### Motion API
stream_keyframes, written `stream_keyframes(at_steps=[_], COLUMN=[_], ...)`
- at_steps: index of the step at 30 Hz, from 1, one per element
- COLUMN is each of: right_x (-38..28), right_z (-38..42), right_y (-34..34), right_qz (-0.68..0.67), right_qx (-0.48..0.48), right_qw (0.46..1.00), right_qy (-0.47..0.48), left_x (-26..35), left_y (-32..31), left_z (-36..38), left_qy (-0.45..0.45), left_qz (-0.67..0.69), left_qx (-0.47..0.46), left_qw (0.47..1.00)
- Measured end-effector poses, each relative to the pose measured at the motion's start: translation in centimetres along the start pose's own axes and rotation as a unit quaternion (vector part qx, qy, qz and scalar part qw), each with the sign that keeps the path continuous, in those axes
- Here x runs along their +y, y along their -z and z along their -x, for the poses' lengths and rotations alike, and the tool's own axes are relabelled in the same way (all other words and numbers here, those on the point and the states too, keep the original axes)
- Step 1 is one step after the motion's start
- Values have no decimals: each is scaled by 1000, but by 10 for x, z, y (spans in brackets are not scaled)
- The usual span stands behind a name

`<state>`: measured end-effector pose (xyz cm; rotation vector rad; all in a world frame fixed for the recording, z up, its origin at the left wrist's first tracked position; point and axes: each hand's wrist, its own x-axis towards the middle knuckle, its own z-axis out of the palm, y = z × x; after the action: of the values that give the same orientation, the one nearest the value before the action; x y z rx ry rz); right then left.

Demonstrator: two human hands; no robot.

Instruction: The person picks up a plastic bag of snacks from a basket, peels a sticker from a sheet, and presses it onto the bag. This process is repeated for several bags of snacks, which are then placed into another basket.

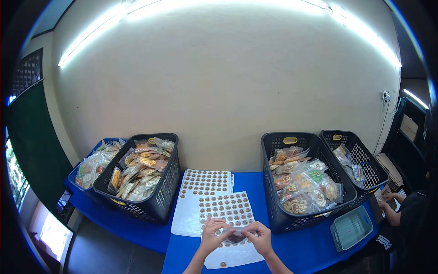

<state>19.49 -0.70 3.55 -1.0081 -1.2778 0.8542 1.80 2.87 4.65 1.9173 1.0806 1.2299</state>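
With left hand (213,234) and right hand (259,237) I pinch the sides of a translucent plastic bag (236,238), likely soft, slippery, best held so, toward the white paper sticker sheet's (238,260) near edge.

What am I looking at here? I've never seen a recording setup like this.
There is no machine: a person works with bare hands, left hand and right hand, filmed by one camera on their head, looking forward and down. Both hands pinch a small plastic packet; its contents are hard to make out. Beneath lie sheets of round stickers on a blue surface. Dark baskets of bagged items stand either side. Another person is partly visible at right.
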Motion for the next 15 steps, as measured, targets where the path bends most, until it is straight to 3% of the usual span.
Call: stream_keyframes(at_steps=[6, 15], right_x=[-19, -21], right_z=[5, 20], right_y=[7, -11], right_qz=[76, 37], right_qx=[-18, -64], right_qw=[996, 996], right_qy=[51, 54], left_x=[-6, -21], left_y=[20, 17], left_z=[-4, -6], left_qy=[4, 64], left_qz=[-3, 155], left_qx=[27, 61], left_qw=[1000, 984])
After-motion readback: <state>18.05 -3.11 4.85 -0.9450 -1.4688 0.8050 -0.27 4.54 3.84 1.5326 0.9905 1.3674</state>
